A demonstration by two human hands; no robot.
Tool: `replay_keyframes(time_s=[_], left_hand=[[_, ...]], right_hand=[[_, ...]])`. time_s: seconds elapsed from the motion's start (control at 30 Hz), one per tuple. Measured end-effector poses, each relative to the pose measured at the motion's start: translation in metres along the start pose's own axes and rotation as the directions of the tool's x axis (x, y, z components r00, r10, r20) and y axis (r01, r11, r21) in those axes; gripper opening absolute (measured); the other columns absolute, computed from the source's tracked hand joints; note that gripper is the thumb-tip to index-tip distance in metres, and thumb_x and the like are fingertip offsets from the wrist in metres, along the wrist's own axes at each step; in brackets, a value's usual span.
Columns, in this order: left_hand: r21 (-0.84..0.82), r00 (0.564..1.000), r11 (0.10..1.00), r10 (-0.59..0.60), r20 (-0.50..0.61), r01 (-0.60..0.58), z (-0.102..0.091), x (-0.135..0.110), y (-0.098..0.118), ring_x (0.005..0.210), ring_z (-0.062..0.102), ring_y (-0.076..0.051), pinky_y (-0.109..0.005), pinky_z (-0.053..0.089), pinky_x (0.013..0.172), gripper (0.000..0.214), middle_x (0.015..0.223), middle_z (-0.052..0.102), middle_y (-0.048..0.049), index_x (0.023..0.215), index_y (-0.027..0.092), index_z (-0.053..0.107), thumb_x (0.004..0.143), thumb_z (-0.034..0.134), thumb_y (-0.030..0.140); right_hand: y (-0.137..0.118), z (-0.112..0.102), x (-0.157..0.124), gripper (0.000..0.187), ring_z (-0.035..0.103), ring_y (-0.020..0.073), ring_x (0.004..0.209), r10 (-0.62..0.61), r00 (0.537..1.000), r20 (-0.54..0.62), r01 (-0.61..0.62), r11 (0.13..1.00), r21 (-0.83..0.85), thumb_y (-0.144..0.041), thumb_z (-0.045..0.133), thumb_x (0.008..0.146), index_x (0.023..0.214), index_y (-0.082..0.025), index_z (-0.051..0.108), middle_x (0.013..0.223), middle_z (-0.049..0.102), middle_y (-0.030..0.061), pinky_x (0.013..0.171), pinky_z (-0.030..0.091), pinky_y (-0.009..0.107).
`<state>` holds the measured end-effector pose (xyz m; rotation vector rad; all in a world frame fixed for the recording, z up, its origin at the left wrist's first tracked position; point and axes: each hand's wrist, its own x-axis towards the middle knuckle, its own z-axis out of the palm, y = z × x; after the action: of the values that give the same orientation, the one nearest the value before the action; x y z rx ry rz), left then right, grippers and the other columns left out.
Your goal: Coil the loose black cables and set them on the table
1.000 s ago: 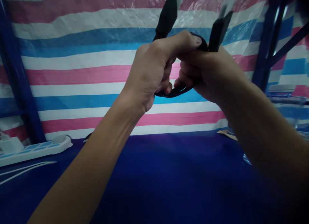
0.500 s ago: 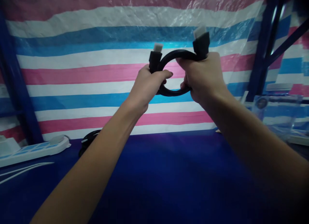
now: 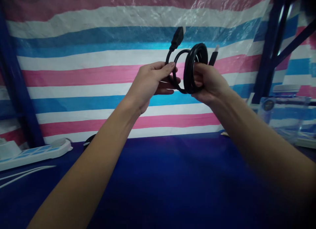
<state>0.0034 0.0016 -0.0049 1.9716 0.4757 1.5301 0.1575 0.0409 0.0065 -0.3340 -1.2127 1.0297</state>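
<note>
I hold a coiled black cable (image 3: 195,59) up in front of me with both hands, above the blue table. My right hand (image 3: 209,82) grips the thick bundle of loops from the right. My left hand (image 3: 150,82) pinches one loose loop at the coil's left side, thumb on top. One black plug (image 3: 177,38) sticks up above my left hand on that loose loop. The other plug (image 3: 213,57) points up behind the coil on the right.
A white power strip (image 3: 32,153) with its white cord lies at the table's left edge. Another dark cable (image 3: 90,140) lies behind my left forearm. A clear plastic box (image 3: 283,115) stands at the right. A striped tarp hangs behind; blue rack posts (image 3: 269,48) flank it.
The coil has turned from face-on to nearly edge-on. My left hand has pulled one loop with its plug away from the bundle, while my right hand keeps the rest.
</note>
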Motion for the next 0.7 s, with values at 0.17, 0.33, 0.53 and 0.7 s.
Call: replay_keyframes(time_s=[0.17,0.33,0.53,0.7], left_hand=[[0.026,0.996,0.998,0.057,0.065,-0.059,-0.003,-0.004,0.006,0.077,0.065,-0.016,-0.026,0.051,0.068,0.021,0.084,0.065,-0.0038,0.079,0.015,0.062,0.084,0.055,0.034],[0.184,0.961,0.982,-0.007,0.276,-0.046,0.000,-0.006,0.007,0.089,0.064,-0.017,-0.025,0.049,0.076,0.011,0.086,0.068,-0.0034,0.076,0.015,0.067,0.081,0.061,0.022],[0.293,0.993,0.949,0.121,0.000,-0.116,0.000,0.002,-0.004,0.071,0.064,-0.014,-0.025,0.051,0.067,0.018,0.075,0.067,-0.0034,0.070,0.016,0.064,0.083,0.058,0.025],[0.351,0.991,0.931,0.126,-0.053,-0.099,-0.005,0.003,-0.008,0.060,0.061,-0.014,-0.026,0.050,0.062,0.022,0.064,0.064,-0.0051,0.063,0.014,0.061,0.082,0.059,0.024]], right_hand=[[0.001,-0.008,0.003,0.044,0.009,0.0051,0.038,-0.069,0.992,0.110,0.060,0.995,0.081,-0.027,0.045,0.093,0.053,-0.018,0.029,0.046,0.016,-0.0080,0.035,0.019,0.019],[-0.001,-0.012,0.005,0.042,0.024,0.0065,0.038,-0.051,0.998,-0.037,0.054,0.995,0.088,-0.013,0.040,0.092,0.053,-0.019,0.028,0.043,0.026,-0.0064,0.038,0.024,0.020],[0.004,-0.013,0.009,0.035,0.030,0.0075,0.041,-0.085,0.995,-0.052,0.083,0.996,-0.042,-0.012,0.043,0.089,0.056,-0.019,0.034,0.047,0.030,-0.0058,0.042,0.027,0.022],[0.006,-0.010,0.006,0.030,0.030,0.0069,0.042,-0.214,0.975,0.058,0.221,0.923,-0.314,-0.020,0.055,0.084,0.060,-0.019,0.037,0.050,0.032,-0.0057,0.040,0.026,0.022]])
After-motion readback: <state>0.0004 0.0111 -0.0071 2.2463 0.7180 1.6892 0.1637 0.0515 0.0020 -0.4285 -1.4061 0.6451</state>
